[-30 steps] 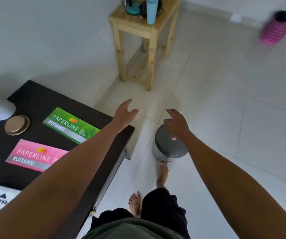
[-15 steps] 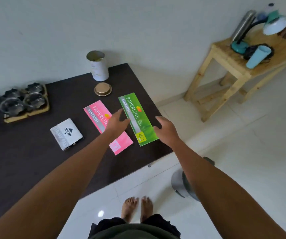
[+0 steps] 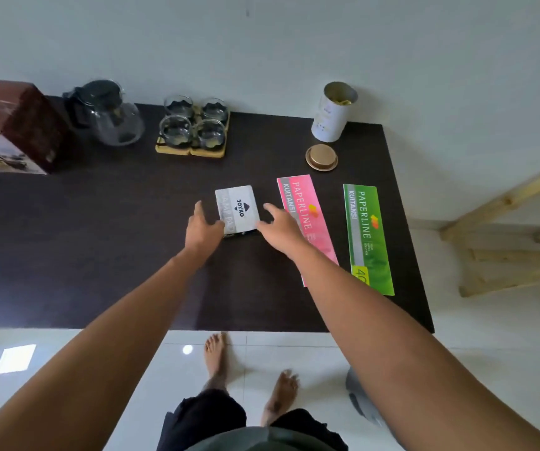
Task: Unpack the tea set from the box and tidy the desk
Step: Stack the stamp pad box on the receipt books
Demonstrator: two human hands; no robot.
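Observation:
On the dark desk point(image 3: 99, 255) a glass teapot point(image 3: 109, 113) stands at the back, with several glass cups point(image 3: 193, 125) on wooden coasters to its right. The brown tea set box point(image 3: 11, 128) is at the far left. A white Joyko stamp-pad box point(image 3: 237, 208) lies mid-desk. My left hand point(image 3: 201, 227) is open at its left edge, and my right hand point(image 3: 280, 226) is open at its right edge. Both hands hold nothing. A pink receipt book point(image 3: 307, 222) and a green receipt book point(image 3: 368, 239) lie to the right.
A white tin point(image 3: 333, 112) stands open at the back right with its gold lid point(image 3: 321, 156) in front of it. A wooden stool point(image 3: 506, 242) is right of the desk. A grey bin point(image 3: 363, 402) sits on the floor by my bare feet.
The view has swung left from the floor and bin to the whole desk. Both hands moved from over the bin, past the receipt books, to either side of the Joyko box.

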